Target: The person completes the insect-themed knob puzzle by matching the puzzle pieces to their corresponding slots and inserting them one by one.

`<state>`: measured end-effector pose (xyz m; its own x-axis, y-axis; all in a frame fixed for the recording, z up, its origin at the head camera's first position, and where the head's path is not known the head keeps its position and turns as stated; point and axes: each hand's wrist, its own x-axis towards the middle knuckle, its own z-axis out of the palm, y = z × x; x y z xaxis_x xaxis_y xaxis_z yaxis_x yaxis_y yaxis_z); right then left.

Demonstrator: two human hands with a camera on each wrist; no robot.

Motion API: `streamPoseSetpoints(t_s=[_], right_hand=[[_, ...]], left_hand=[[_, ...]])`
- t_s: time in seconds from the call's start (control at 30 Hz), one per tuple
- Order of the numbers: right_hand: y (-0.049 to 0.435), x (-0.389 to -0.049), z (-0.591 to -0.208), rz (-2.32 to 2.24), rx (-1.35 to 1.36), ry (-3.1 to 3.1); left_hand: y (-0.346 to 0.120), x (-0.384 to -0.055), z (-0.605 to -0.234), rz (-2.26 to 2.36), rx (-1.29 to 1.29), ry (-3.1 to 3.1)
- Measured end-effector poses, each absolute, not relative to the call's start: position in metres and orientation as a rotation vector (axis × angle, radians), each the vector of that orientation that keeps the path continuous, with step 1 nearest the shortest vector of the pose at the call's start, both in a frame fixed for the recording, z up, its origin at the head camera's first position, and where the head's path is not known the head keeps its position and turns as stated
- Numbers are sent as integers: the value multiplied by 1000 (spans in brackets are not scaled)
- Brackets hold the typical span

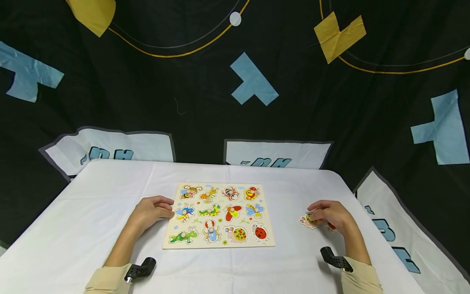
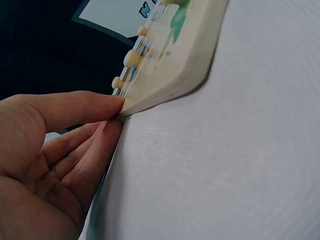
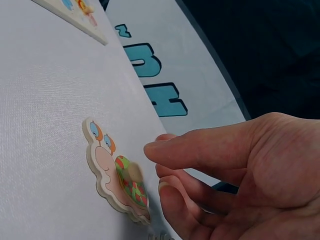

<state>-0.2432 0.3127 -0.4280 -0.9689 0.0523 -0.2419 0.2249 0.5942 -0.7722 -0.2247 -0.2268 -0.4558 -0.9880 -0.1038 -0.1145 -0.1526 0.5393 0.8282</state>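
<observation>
A wooden insect puzzle board (image 1: 231, 244) lies flat on the white-covered table. My left hand (image 1: 151, 212) rests at its left side, thumb and fingertips touching the edge; the left wrist view shows this contact close up. Knobs stand up from several pictures on the board. Off to the right, my right hand (image 1: 332, 214) hovers over a loose snail piece (image 3: 112, 180) with a green and red shell and a wooden knob. The right wrist view shows a gap between the fingertips and the knob. Partly hidden below that hand is a second, red piece (image 1: 331, 226).
White cloth (image 1: 235, 269) covers the table. Behind it hangs a black curtain (image 1: 205, 114) with blue and yellow shapes and white lettered panels (image 1: 275, 153). Black wrist cameras (image 1: 335, 259) sit at both sleeve cuffs.
</observation>
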Motion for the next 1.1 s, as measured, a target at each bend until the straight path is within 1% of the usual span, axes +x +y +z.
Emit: streamPoseSetpoints(t_s=[0.6, 1.1], right_hand=[[319, -243, -437, -1390, 171, 2524], [320, -244, -442, -1357, 153, 2554]], left_hand=[[-229, -226, -459, 1456, -237, 2720], [-227, -225, -459, 1472, -233, 2718]])
